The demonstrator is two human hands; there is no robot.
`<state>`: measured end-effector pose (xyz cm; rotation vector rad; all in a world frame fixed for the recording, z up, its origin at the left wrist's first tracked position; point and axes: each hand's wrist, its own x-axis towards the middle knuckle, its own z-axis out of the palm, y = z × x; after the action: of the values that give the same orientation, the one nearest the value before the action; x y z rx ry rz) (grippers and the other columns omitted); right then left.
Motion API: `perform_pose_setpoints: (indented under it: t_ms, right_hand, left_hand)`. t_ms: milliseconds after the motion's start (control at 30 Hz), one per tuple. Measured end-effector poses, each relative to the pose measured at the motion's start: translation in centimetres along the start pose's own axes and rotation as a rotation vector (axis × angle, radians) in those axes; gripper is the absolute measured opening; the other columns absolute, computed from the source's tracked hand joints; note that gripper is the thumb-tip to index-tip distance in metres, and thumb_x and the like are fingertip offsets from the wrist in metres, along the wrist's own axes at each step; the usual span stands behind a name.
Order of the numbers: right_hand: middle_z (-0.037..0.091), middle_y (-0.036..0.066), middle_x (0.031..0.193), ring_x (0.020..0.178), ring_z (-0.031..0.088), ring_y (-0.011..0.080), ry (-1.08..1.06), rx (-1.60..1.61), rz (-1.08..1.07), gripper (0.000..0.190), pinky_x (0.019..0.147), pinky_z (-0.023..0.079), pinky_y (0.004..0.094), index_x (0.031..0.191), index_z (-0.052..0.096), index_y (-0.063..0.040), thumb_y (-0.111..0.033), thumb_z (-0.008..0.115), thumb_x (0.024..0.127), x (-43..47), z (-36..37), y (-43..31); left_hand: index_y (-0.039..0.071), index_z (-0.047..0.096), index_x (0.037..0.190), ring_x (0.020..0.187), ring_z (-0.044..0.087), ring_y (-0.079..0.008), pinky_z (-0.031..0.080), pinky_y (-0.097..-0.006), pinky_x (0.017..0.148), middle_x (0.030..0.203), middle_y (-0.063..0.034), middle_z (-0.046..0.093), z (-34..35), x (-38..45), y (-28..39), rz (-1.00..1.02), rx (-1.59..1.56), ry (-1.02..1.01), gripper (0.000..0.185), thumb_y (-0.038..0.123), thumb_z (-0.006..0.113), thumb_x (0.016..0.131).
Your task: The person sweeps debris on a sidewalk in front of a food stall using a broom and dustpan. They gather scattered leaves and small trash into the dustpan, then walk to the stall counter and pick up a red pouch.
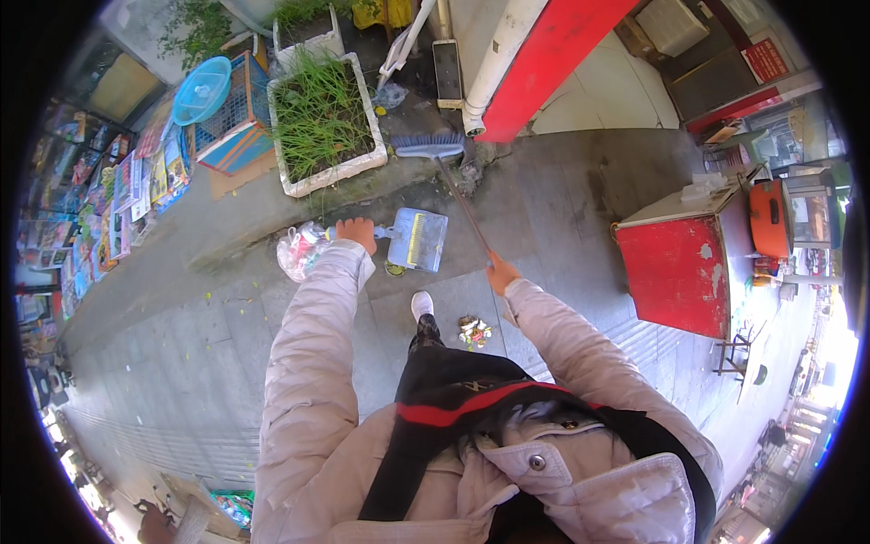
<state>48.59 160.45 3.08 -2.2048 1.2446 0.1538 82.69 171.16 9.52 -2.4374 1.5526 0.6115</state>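
My left hand (358, 233) grips the handle of a light-blue plastic dustpan (429, 246) with a row of yellow teeth. Against that hand is a clear plastic bag (298, 253) with rubbish inside; whether the fingers hold it too, I cannot tell. My right hand (501, 273) is closed round the thin handle of a broom (462, 197). The grey-blue broom head (429, 146) is farther out, bristles pointing away from me, near the raised kerb. A small heap of litter (474, 331) lies on the paving close to my white shoe (422, 304).
Beyond the kerb stands a white foam planter (333, 178) of grassy greens, beside a wire cage (234, 102) and blue basin (202, 90). A white pipe (499, 64) runs along a red pillar (554, 61). At right is a red counter (676, 279); printed goods (126, 190) line the left.
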Motion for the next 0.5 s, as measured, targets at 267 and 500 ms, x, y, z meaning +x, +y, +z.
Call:
perform_pose_setpoints:
  t_ms: [267, 500]
  right_hand:
    - [0.049, 0.006, 0.054, 0.039, 0.045, 0.0124, -0.305, 0.536, 0.416, 0.044, 0.036, 0.04, 0.0286, 0.123, 0.038, -0.013, -0.02, 0.048, 0.081, -14.5, -11.9, -1.0]
    - [0.046, 0.004, 0.05, 0.038, 0.045, 0.0138, -0.038, 0.412, 0.22, 0.041, 0.036, 0.037, 0.0297, 0.119, 0.041, -0.012, -0.022, 0.048, 0.08, -4.5, -5.7, -5.8]
  left_hand:
    - [0.002, 0.059, 0.072, 0.071, 0.055, -0.0354, 0.044, -0.0409, 0.063, 0.073, -0.0192, 0.057, 6.0, -5.9, -4.5, 0.177, -0.361, -0.147, 0.029, 0.029, 0.058, 0.061]
    - [0.002, 0.055, 0.066, 0.066, 0.054, -0.0362, 0.04, -0.0438, 0.057, 0.068, -0.0202, 0.055, 6.9, -15.5, -5.2, -0.077, -0.658, 0.111, 0.027, 0.029, 0.056, 0.065]
